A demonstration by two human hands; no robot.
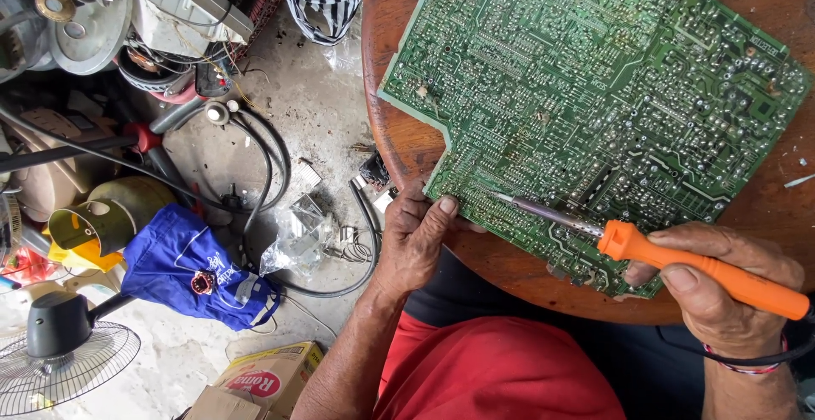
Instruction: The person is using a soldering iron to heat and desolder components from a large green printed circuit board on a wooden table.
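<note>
Holding an orange-handled soldering iron in a closed right hand, the person is bringing its metal tip down onto the solder side of a large green circuit board, at a spot near the board's lower edge, around seven o'clock from the board's middle. The left hand is steadying that same edge, its thumb pressing on top of the board and its fingers curled under the rim, so it is closed on the board rather than lying loose. The board is lying copper side up on a round wooden table, filling most of the tabletop toward twelve and one o'clock. Judging by the picture, the work is somewhere in its middle: the iron is touching one joint, no loose component or solder wire is showing beside it, and the many other joints are looking untouched, so how much is finished cannot be told. As for containers, a yellow-green cylindrical can is standing open on the floor at nine o'clock from the hands, and its inside is looking dark and apparently empty. A cardboard box at seven o'clock is lying closed, contents hidden. A clear plastic bag just left of the left hand is holding small parts too blurred to name, and a blue cloth bag is lying crumpled beside it, near a fan.
</note>
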